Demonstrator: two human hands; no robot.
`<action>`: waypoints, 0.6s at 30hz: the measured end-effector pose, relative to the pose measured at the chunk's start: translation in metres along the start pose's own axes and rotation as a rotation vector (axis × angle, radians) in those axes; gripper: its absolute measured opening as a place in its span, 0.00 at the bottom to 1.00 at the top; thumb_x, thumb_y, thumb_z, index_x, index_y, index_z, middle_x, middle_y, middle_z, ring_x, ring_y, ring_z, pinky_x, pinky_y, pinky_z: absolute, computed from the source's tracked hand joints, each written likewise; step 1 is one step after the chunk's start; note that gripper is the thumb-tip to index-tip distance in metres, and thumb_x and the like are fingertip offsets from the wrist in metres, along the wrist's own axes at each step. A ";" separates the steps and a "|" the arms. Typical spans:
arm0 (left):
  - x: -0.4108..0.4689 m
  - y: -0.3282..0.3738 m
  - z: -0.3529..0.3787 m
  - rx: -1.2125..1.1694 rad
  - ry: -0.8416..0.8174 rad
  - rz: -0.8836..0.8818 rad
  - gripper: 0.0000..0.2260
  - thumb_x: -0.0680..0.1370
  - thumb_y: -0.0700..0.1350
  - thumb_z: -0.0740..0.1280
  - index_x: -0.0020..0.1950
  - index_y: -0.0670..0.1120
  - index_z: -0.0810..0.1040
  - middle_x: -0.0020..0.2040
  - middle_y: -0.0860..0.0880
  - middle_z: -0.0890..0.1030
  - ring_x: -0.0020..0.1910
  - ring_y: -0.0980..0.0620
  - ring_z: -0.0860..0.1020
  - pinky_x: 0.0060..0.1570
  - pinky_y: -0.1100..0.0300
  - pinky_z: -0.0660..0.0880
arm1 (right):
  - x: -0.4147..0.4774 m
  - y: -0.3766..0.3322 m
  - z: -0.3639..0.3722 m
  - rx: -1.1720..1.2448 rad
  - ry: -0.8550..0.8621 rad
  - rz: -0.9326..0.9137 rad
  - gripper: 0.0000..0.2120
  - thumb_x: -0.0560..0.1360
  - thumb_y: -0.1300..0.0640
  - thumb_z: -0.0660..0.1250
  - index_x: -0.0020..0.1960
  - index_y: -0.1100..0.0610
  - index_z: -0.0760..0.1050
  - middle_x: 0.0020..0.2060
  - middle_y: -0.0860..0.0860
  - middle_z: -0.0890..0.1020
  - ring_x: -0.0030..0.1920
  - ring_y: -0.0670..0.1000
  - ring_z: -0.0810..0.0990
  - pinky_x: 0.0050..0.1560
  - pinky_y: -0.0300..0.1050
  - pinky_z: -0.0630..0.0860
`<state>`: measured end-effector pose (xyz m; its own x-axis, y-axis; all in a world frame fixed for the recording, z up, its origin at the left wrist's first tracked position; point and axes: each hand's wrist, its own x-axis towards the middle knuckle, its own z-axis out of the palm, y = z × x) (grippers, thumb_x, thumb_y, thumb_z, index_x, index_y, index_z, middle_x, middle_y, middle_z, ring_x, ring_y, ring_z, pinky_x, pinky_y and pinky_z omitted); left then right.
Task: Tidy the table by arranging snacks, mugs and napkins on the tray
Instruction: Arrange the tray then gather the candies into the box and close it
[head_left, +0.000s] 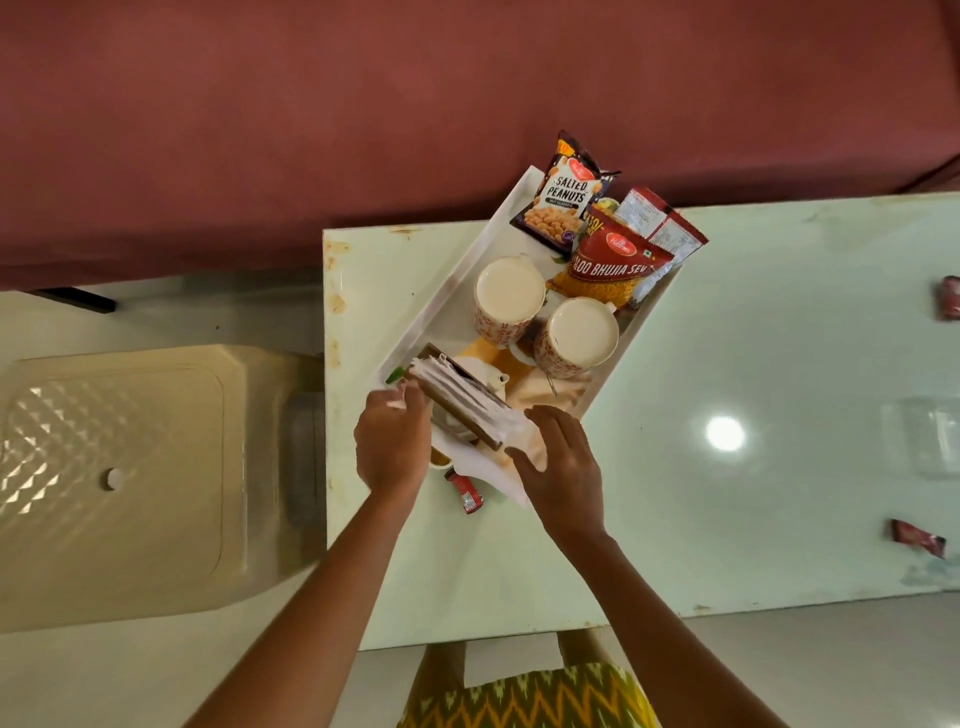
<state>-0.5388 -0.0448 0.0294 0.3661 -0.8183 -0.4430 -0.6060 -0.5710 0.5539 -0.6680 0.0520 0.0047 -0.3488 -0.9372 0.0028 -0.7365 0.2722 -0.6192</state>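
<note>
A white tray (447, 291) lies slantwise on the pale table (727, 364). It holds a salted peanuts packet (563, 195), a red bhujia packet (618, 262), red sachets (660, 223) and two patterned mugs (509, 299) (579, 332). At the tray's near end stands a brown napkin holder (457, 402) stuffed with white napkins. My left hand (392, 444) grips its left end and my right hand (563, 460) rests on its right end, fingers spread over the napkins. A loose white napkin (485, 470) lies under the holder.
A small red sachet (467, 493) lies on the table just below my hands. Two more red packets (950, 296) (917, 538) sit near the table's right edge. A beige plastic chair (130, 478) stands left of the table. A maroon sofa (363, 104) runs behind.
</note>
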 end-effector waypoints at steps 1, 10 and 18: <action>-0.006 -0.006 0.000 0.002 0.001 -0.036 0.18 0.77 0.55 0.59 0.57 0.43 0.75 0.56 0.42 0.81 0.49 0.46 0.77 0.39 0.60 0.69 | -0.001 0.004 -0.007 0.017 0.008 0.004 0.20 0.65 0.62 0.76 0.55 0.62 0.76 0.51 0.57 0.81 0.52 0.56 0.79 0.46 0.40 0.75; -0.040 -0.013 0.007 -0.043 -0.011 -0.202 0.17 0.78 0.51 0.60 0.57 0.40 0.75 0.58 0.39 0.79 0.57 0.40 0.76 0.51 0.51 0.71 | 0.071 0.066 -0.082 0.210 0.144 0.187 0.16 0.67 0.58 0.75 0.52 0.61 0.76 0.51 0.58 0.80 0.46 0.56 0.79 0.45 0.48 0.78; -0.046 -0.026 0.036 -0.171 0.077 -0.385 0.19 0.76 0.47 0.64 0.60 0.33 0.73 0.60 0.34 0.76 0.59 0.36 0.74 0.54 0.48 0.70 | 0.214 0.117 -0.118 0.099 0.109 0.129 0.17 0.74 0.53 0.68 0.57 0.63 0.75 0.56 0.60 0.79 0.58 0.59 0.75 0.57 0.45 0.68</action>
<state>-0.5651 0.0105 0.0100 0.5981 -0.5420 -0.5903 -0.2913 -0.8332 0.4699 -0.8971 -0.0909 0.0254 -0.5015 -0.8652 0.0001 -0.6227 0.3608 -0.6943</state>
